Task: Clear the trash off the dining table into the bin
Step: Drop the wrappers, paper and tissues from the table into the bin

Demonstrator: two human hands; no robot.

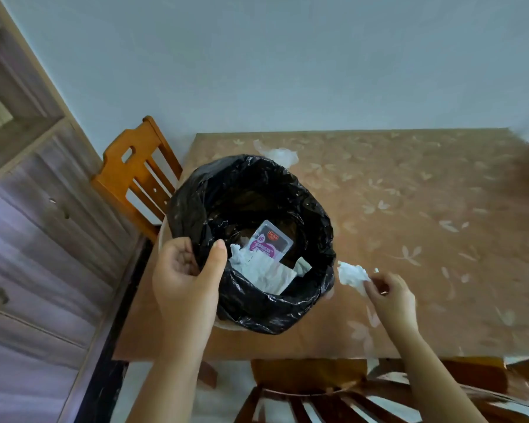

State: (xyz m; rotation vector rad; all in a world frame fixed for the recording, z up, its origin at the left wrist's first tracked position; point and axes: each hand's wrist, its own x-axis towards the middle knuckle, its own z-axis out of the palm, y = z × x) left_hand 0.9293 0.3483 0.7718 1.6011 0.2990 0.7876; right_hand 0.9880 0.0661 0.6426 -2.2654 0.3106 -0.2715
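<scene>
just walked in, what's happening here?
A person is clearing the dining table. The left hand grips the rim of the black-lined bin; the right hand pinches a crumpled tissue just beside the bin, not yet inside. A purple packet and white paper already lie in the bin. A clear plastic scrap lies on the table behind it.

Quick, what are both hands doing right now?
Left hand: gripping the rim of the black bin bag.
Right hand: pinching a crumpled white tissue.

Forearms extended; left hand (186, 279) grips bin (316, 206) at near rim, thumb inside, fingers outside; right hand (393, 299) pinches crumpled tissue (351, 274) at fingertips.
</scene>
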